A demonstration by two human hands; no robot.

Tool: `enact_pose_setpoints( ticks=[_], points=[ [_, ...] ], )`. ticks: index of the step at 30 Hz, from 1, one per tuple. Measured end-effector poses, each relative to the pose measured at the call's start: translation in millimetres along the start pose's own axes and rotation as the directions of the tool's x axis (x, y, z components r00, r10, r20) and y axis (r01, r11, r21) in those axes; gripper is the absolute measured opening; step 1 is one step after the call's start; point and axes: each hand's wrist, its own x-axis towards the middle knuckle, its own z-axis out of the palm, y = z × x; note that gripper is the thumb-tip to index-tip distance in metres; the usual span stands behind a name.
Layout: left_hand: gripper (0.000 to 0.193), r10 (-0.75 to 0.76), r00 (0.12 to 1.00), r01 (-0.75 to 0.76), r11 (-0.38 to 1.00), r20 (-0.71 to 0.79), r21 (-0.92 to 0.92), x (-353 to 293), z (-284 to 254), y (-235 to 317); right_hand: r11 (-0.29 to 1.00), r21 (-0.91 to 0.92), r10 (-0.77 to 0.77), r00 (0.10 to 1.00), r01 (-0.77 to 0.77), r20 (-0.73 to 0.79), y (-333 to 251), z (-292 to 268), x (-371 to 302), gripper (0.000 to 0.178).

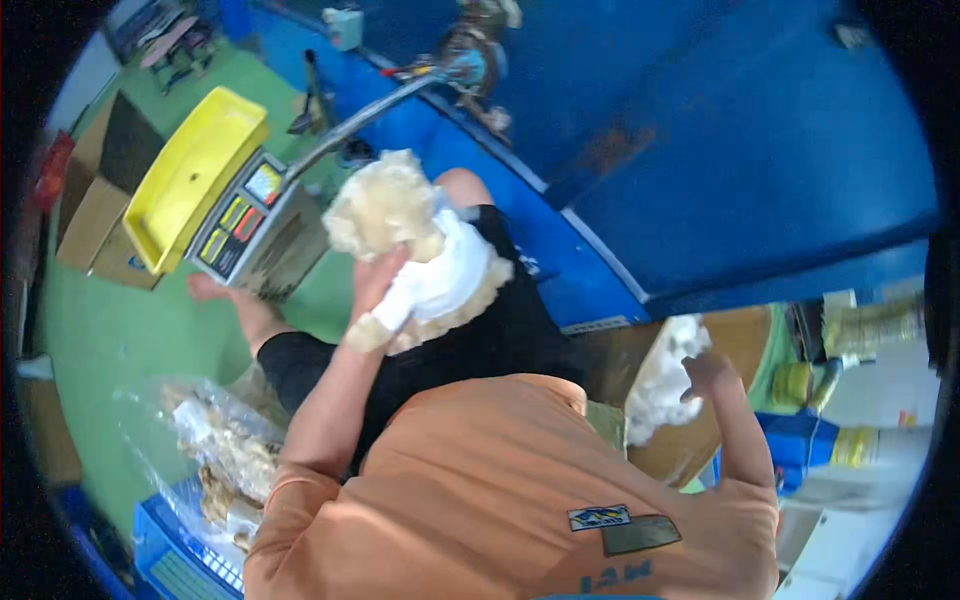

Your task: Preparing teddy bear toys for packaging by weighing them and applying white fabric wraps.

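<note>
My left hand (378, 282) is closed on a fluffy beige and white plush toy (385, 207), held above my lap. The toy's beige part is at the top, and a smooth white part (452, 268) hangs over my black shorts with a beige fringe along its edge. Out to the right, my right hand (710, 376) has its fingers apart, beside a heap of white stuffing (668, 385). That heap lies on a brown wooden surface (690, 450). Whether the fingers touch the stuffing is hard to tell.
A metal tube (360, 122) slants from the large blue machine (750, 180) toward a scale with a yellow tray (200, 165). Behind the scale stands a cardboard box (100, 225). At lower left, a clear bag of beige plush pieces (225, 450) rests by a blue crate (170, 545).
</note>
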Motion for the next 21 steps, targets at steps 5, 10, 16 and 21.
enact_pose_setpoints(
  ticks=[5,10,16,21],
  points=[
    [0.055,0.021,0.998,-0.010,0.986,-0.065,0.165,-34,-11,17,0.965,-0.060,-0.259,0.904,0.254,-0.340,-143,29,76,0.057],
    [0.057,0.232,0.925,-0.113,0.925,-0.302,0.364,-78,-4,49,0.661,-0.678,-0.505,0.859,0.322,-0.084,-241,103,219,0.042],
    [0.055,0.647,0.529,-0.546,0.755,-0.549,0.363,-154,-66,88,0.257,-0.369,-0.936,0.325,0.893,0.134,-296,145,258,0.037],
    [0.045,0.702,-0.259,-0.404,0.545,-0.664,0.735,-313,-149,198,0.444,0.007,-0.876,0.432,0.896,0.215,-321,172,285,0.028]
  ],
)
